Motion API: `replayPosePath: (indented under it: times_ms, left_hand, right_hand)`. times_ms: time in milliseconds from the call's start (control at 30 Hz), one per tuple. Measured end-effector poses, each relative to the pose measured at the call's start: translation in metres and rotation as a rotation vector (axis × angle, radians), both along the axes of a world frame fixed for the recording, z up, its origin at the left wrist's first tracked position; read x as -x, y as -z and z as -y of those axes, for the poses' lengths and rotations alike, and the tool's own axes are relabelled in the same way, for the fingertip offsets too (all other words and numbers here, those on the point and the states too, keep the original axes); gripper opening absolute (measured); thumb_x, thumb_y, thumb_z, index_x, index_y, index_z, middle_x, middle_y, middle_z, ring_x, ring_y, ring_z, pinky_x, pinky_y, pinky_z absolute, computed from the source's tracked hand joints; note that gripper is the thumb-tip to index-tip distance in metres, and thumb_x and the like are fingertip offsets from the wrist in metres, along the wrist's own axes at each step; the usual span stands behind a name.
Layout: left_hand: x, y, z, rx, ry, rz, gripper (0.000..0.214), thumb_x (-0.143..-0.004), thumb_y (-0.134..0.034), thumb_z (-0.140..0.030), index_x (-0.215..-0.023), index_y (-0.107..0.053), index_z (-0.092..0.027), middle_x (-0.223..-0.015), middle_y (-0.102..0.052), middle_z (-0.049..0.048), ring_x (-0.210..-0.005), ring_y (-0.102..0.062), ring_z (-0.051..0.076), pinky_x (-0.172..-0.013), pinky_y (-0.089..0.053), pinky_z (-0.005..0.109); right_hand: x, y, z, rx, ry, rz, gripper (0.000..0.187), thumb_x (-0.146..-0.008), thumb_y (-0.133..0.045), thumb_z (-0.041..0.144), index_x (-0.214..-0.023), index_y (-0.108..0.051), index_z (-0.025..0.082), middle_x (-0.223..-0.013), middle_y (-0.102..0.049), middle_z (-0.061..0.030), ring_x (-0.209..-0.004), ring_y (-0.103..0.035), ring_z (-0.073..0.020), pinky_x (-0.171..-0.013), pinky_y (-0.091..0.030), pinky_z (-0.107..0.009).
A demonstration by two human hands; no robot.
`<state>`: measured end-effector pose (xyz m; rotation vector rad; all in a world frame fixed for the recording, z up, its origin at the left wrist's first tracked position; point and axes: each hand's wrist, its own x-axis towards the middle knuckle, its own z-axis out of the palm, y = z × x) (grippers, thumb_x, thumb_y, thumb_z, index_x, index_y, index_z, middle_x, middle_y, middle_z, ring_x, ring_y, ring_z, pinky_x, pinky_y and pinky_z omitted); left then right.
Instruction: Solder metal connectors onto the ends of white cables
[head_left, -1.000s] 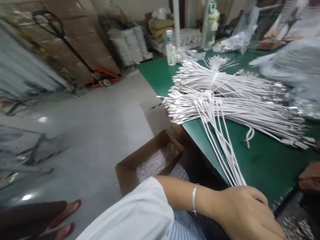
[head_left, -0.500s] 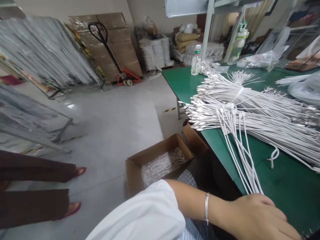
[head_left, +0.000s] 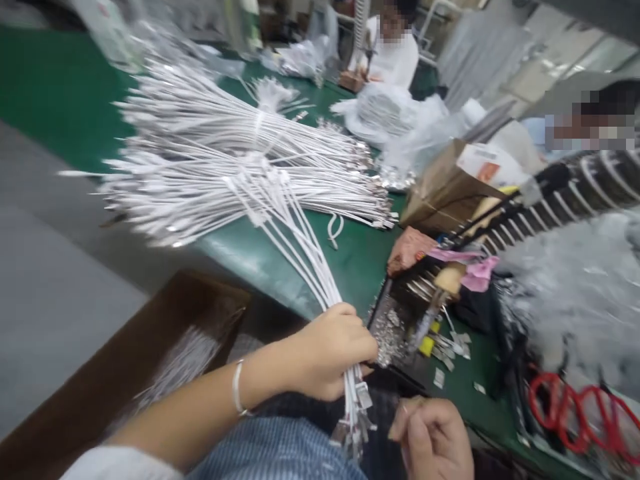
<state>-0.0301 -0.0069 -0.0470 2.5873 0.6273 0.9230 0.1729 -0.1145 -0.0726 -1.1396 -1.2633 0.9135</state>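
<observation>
Currently, the gripped white cables (head_left: 321, 279) cross the edge of the tabletop (head_left: 363, 260); the left hand (head_left: 330, 350) has its fingers wrapped around them, presumably to gather their metal ends (head_left: 364, 395). Beyond that edge, the right hand (head_left: 434, 437) has curled fingers; whether they pinch anything cannot be told.

Bunch of thin white cables (head_left: 324, 280), roughly straight, slanting across the green table (head_left: 363, 263) and over its edge. Gathered tight in left hand (head_left: 334, 350), close to the near end. Far end fans out, white tips overlapping the larger cable pile (head_left: 330, 193). Near end hangs below the fist, flat silvery terminals (head_left: 364, 397) clustered, blurred.
</observation>
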Motion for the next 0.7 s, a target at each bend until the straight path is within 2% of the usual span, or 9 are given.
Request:
replayPosePath:
  times_ms: [67,200,300,400,567,700]
  left_hand:
    - [-0.003,0.000,0.003,0.067,-0.020,0.048,0.009,-0.087,-0.056,-0.012,-0.085,-0.051,-0.019,-0.069,-0.060,-0.0018,-0.063,-0.052,0.016,-0.075,-0.038,0.034]
    - [-0.005,0.003,0.007,0.124,-0.036,0.118,0.018,-0.089,-0.057,-0.011,-0.081,-0.043,-0.020,-0.074,-0.058,-0.0019,-0.066,-0.054,0.014,-0.077,-0.039,0.032]
    - [-0.005,0.005,0.007,0.073,-0.007,0.158,0.021,-0.090,-0.054,-0.009,-0.077,-0.043,-0.020,-0.071,-0.057,-0.0029,-0.063,-0.052,0.013,-0.080,-0.040,0.033]
    - [-0.005,0.006,0.006,0.079,0.010,0.185,0.021,-0.089,-0.052,-0.007,-0.075,-0.044,-0.020,-0.068,-0.056,-0.0039,-0.061,-0.051,0.012,-0.084,-0.040,0.033]
    - [-0.003,0.004,0.006,0.190,0.034,0.154,0.021,-0.082,-0.047,0.001,-0.082,-0.051,-0.020,-0.076,-0.063,-0.0011,-0.072,-0.058,0.013,-0.092,-0.038,0.034]
    - [-0.002,0.001,0.005,0.262,0.047,0.146,0.024,-0.083,-0.048,0.000,-0.092,-0.055,-0.021,-0.082,-0.068,-0.0017,-0.075,-0.062,0.013,-0.097,-0.035,0.035]
  right_hand:
    - [0.003,0.002,0.001,0.016,-0.015,-0.034,0.017,-0.101,-0.053,0.036,-0.090,-0.055,0.023,-0.059,-0.058,0.0032,-0.049,-0.056,-0.0125,-0.048,-0.045,-0.022]
    - [0.007,0.003,-0.004,-0.067,-0.120,0.161,0.014,-0.095,-0.061,0.031,-0.106,-0.060,0.022,-0.068,-0.061,0.0002,-0.049,-0.055,-0.0122,-0.046,-0.044,-0.023]
    - [0.011,-0.005,-0.019,-0.210,-0.244,0.300,0.026,-0.089,-0.060,0.018,-0.114,-0.059,0.022,-0.076,-0.066,-0.0035,-0.058,-0.060,-0.0148,-0.051,-0.050,-0.025]
    - [0.012,-0.017,-0.032,-0.272,-0.312,0.396,0.030,-0.086,-0.056,0.013,-0.114,-0.058,0.022,-0.084,-0.069,-0.0064,-0.070,-0.066,-0.0176,-0.057,-0.055,-0.026]
    - [0.004,-0.027,-0.038,-0.308,-0.267,0.491,0.027,-0.085,-0.055,0.009,-0.110,-0.060,0.020,-0.085,-0.071,-0.0078,-0.074,-0.069,-0.0189,-0.060,-0.057,-0.027]
    - [-0.001,-0.023,-0.034,-0.264,-0.192,0.383,0.024,-0.088,-0.055,0.009,-0.107,-0.061,0.021,-0.080,-0.069,-0.0052,-0.068,-0.066,-0.0168,-0.060,-0.056,-0.026]
